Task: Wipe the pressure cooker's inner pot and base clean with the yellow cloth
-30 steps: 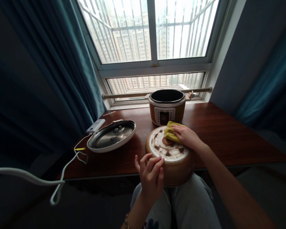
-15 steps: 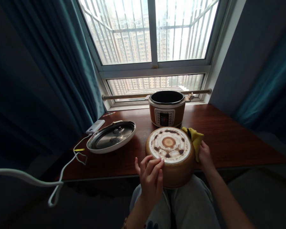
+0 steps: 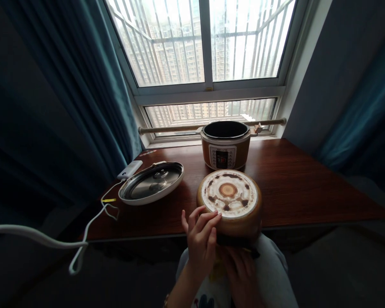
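An upside-down inner pot [image 3: 229, 190] rests at the table's near edge and over my lap, its pale bottom stained with brown and dark patches. My left hand [image 3: 201, 231] grips its near left side, fingertips bent onto the rim of the bottom. Low on the near side of the pot, my right hand [image 3: 240, 269] presses a yellow cloth [image 3: 218, 270], which is mostly hidden by my hands; a dark bit shows beside the fingers. Behind the pot stands the cooker body [image 3: 226, 147], open at the top. To the left lies its lid [image 3: 154, 182], inner metal face up.
A white power strip [image 3: 130, 170] and its cable [image 3: 93, 222] run along the left of the wooden table [image 3: 295, 184], the cable hanging past the edge. A barred window and a rail [image 3: 170, 129] are behind. Blue curtains [image 3: 83, 77] hang at the sides.
My right hand has moved with the yellow cloth from the pot's right side round to its near side, below my left hand. My left hand stays on the pot.
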Motion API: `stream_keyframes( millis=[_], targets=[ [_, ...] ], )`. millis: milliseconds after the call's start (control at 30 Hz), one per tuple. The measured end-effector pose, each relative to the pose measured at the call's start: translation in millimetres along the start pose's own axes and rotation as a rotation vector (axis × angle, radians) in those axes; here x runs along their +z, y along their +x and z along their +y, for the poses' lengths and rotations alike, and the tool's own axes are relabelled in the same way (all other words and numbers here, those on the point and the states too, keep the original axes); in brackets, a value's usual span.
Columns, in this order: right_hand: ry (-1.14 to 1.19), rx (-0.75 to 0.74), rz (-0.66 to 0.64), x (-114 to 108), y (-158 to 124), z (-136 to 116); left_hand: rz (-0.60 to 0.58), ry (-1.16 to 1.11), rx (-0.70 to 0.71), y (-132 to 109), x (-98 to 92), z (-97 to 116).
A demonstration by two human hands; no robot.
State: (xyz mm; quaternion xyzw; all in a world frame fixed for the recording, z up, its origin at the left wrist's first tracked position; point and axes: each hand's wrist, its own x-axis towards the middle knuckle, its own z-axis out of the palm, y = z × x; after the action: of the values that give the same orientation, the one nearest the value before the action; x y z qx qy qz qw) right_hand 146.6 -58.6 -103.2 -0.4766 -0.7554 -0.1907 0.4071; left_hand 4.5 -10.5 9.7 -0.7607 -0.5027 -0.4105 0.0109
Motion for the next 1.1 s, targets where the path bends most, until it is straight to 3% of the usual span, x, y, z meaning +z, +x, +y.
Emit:
stream_keyframes(
  millis=[133, 300, 533, 1100],
  targets=[
    [-0.019, 0.080, -0.042, 14, -4, -9, -0.007, -0.012, 0.000, 1, -1.3, 1],
    [-0.009, 0.178, 0.081, 24, 1, -23, 0.008, -0.034, -0.001, 1, -0.6, 1],
    [-0.088, 0.092, -0.016, 20, 13, -20, -0.017, -0.039, -0.012, 4, -3.6, 3],
    [0.030, 0.184, 0.040, 23, -1, -12, 0.024, -0.192, -0.056, 12, -11.7, 12]
  ],
)
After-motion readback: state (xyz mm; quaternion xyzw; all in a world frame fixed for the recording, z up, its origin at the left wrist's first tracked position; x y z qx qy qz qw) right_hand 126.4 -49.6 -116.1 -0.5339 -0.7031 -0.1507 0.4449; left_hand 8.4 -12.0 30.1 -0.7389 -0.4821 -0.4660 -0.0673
